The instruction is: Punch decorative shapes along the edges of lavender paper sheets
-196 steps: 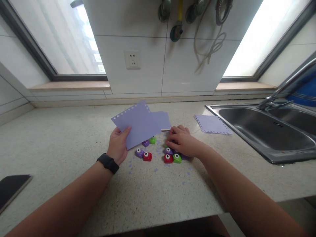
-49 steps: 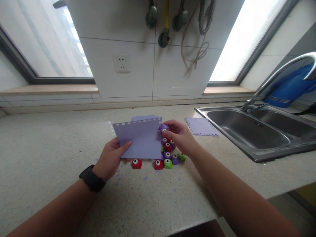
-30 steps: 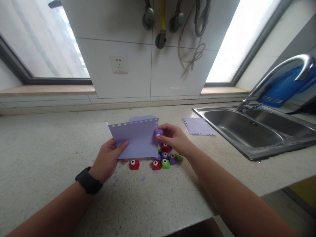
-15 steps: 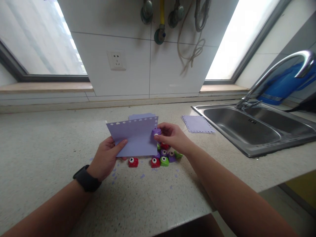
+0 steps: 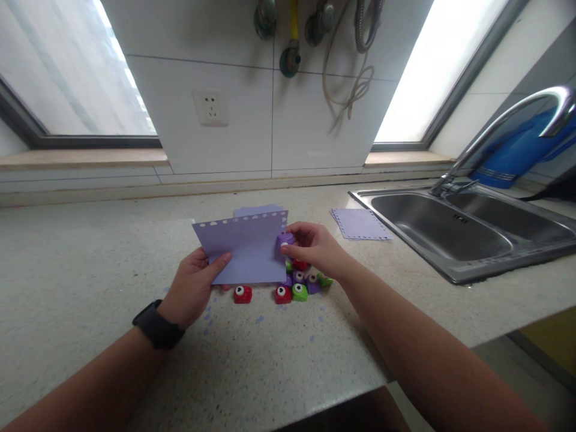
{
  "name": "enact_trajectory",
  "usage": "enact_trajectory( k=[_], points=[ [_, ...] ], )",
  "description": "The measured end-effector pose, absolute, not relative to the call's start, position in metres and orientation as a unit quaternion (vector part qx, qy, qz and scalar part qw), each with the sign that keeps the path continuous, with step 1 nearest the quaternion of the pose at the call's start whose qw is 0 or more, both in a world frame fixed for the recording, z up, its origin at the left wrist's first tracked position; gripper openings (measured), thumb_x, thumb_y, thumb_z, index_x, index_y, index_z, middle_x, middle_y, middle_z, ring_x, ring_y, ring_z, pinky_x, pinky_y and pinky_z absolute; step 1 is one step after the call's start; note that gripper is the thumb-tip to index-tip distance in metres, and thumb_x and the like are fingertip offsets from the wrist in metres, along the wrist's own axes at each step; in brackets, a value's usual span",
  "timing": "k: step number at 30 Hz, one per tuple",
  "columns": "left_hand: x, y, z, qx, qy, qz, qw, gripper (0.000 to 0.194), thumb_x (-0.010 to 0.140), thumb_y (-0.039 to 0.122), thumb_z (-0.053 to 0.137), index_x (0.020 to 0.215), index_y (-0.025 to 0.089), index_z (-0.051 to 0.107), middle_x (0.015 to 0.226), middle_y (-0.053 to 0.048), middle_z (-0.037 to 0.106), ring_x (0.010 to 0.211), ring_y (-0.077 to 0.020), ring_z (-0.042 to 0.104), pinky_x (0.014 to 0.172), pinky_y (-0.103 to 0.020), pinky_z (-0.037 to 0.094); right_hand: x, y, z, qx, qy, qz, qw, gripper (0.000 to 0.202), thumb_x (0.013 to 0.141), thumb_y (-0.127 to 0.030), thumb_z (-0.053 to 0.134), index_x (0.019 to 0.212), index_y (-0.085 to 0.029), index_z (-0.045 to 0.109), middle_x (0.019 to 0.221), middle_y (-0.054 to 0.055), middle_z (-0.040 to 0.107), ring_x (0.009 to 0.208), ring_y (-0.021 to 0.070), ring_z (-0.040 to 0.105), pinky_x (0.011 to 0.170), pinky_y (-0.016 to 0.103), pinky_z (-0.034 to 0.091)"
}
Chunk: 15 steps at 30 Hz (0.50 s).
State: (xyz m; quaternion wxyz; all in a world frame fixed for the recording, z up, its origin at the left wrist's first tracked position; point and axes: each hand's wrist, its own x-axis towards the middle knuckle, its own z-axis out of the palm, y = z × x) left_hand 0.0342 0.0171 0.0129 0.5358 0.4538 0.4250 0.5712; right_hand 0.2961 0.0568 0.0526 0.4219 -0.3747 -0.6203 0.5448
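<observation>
My left hand [image 5: 197, 285] is closed on the lower left part of a purple sheet of paper [image 5: 247, 252], thumb in front. Small shapes are cut out along the sheet's top edge and the upper part of its right edge. At that right edge my right hand [image 5: 315, 245] grips a purple craft punch [image 5: 284, 241], which sits over the paper's border. Below lie several more punches: a red punch [image 5: 243, 294] on its own, and a cluster with another red punch [image 5: 283, 294], a green punch [image 5: 299, 292] and a purple punch [image 5: 314, 283]. The sheet hides part of the cluster.
A stack of purple sheets with punched borders [image 5: 362, 224] lies right of my hands, near the steel sink [image 5: 443, 240] and faucet [image 5: 499, 126]. More purple paper [image 5: 258, 210] lies behind the held sheet. Paper bits [image 5: 260, 320] are scattered on the speckled counter [image 5: 99, 258].
Almost nothing differs. Both hands keep their hold on the paper and the punch at the right edge; the whole view has shifted very slightly.
</observation>
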Motion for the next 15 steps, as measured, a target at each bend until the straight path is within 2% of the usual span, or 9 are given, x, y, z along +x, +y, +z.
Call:
enact_trajectory(
  k=[15],
  points=[
    [0.0341,0.0171,0.0122,0.455,0.424,0.566,0.542,0.035,0.079,0.03,0.084,0.105,0.014,0.069,0.084,-0.002,0.071,0.049,-0.0088,0.058,0.041,-0.021,0.052,0.2964,0.0555,0.0539,-0.375,-0.621,0.546,0.42,0.041,0.069,-0.034,0.09,0.102,-0.017,0.072,0.077,0.0,0.069,0.065,0.0098,0.06,0.062,0.026,0.051]
  ],
)
